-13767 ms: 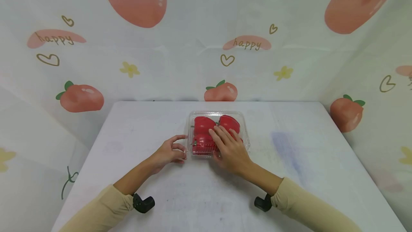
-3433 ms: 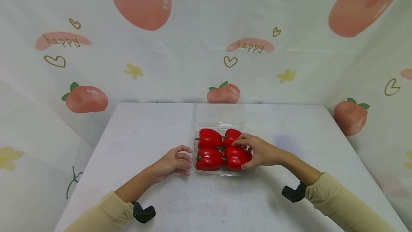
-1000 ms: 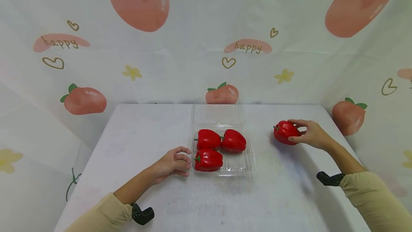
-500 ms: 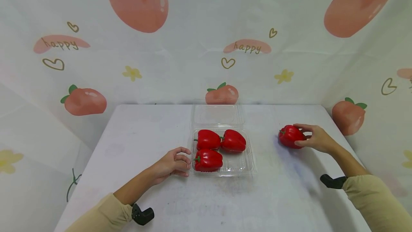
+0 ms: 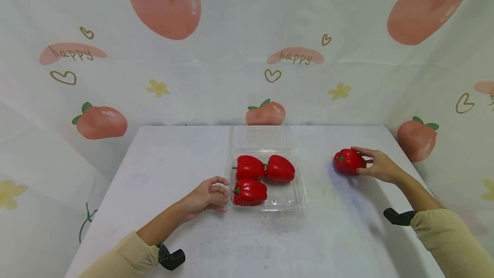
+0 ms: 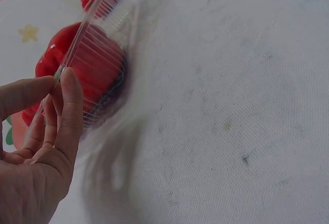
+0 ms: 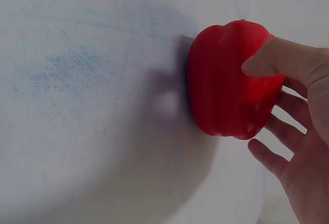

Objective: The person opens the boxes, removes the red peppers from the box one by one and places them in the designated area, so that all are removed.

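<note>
A clear plastic clamshell container [image 5: 286,196] lies on the white table with its lid [image 5: 262,136] folded back. Three red bell peppers with green stems sit inside: one back left [image 5: 250,167], one back right [image 5: 280,168], one front left [image 5: 250,192]. My left hand [image 5: 208,195] is at the container's left edge, fingers loosely bent and fingertips right at the rim; the left wrist view shows them against the clear wall. Off to the right, my right hand [image 5: 380,166] grips another red bell pepper [image 7: 226,80], thumb on one side, fingers on the other, close over the table.
The white table [image 5: 231,243] ends at a back edge against a cloth printed with peaches and "happy". Black wrist devices sit at the left sleeve [image 5: 171,257] and the right sleeve [image 5: 399,218]. The container's front right corner holds no pepper.
The container's lid was closed earlier, then opened. My right hand took the front right pepper out and carried it right, lately lowering it slightly. My left hand has stayed by the rim.
</note>
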Available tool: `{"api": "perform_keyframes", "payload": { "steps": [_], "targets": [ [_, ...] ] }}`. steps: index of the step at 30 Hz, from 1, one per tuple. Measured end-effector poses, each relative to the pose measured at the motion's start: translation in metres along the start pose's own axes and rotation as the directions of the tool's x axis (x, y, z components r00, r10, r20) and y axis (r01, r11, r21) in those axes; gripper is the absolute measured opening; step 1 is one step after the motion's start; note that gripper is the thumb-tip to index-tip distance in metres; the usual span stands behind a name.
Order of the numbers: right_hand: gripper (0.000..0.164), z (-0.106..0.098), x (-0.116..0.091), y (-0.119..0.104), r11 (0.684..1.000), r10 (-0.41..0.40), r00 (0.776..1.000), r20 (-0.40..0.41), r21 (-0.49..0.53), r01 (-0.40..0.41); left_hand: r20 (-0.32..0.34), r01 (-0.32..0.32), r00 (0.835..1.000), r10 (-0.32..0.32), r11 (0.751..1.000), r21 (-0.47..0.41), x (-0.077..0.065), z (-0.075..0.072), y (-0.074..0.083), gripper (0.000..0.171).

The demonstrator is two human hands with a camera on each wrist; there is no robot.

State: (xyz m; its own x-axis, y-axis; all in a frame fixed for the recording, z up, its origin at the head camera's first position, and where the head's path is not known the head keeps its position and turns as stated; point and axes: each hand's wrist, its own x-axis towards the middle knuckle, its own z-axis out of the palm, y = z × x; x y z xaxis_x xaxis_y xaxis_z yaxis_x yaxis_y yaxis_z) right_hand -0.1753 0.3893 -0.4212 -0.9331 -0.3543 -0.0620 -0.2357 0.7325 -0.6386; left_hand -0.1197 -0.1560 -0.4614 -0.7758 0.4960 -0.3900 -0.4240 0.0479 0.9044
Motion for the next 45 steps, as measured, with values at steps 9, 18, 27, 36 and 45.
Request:
{"api": "perform_keyframes", "payload": {
  "steps": [9, 18, 27, 36, 45],
  "targets": [
    [0.082, 0.001, 0.002, -0.011, 0.998, 0.058, 0.998, -0.026, -0.009, -0.058, -0.004, 0.005, 1.000, -0.005, 1.000, 0.006, 0.000, 0.001, 0.000, 0.050],
    [0.081, 0.003, 0.012, -0.040, 0.999, 0.019, 0.999, -0.039, -0.031, -0.020, -0.006, 0.005, 1.000, -0.005, 1.000, 0.008, -0.001, 0.001, 0.000, 0.051],
    [0.075, 0.019, 0.027, -0.063, 0.990, -0.130, 0.990, -0.046, -0.055, 0.128, -0.007, 0.006, 1.000, -0.006, 1.000, 0.015, -0.003, 0.003, 0.003, 0.050],
    [0.081, 0.036, 0.038, -0.091, 0.982, -0.186, 0.983, -0.006, -0.015, 0.186, -0.003, -0.001, 1.000, 0.001, 1.000, 0.015, -0.003, 0.002, 0.003, 0.051],
    [0.091, 0.067, 0.053, -0.116, 0.978, -0.203, 0.976, 0.076, 0.075, 0.197, -0.002, -0.001, 1.000, 0.001, 1.000, 0.005, -0.003, 0.002, 0.003, 0.050]
  ]
}}
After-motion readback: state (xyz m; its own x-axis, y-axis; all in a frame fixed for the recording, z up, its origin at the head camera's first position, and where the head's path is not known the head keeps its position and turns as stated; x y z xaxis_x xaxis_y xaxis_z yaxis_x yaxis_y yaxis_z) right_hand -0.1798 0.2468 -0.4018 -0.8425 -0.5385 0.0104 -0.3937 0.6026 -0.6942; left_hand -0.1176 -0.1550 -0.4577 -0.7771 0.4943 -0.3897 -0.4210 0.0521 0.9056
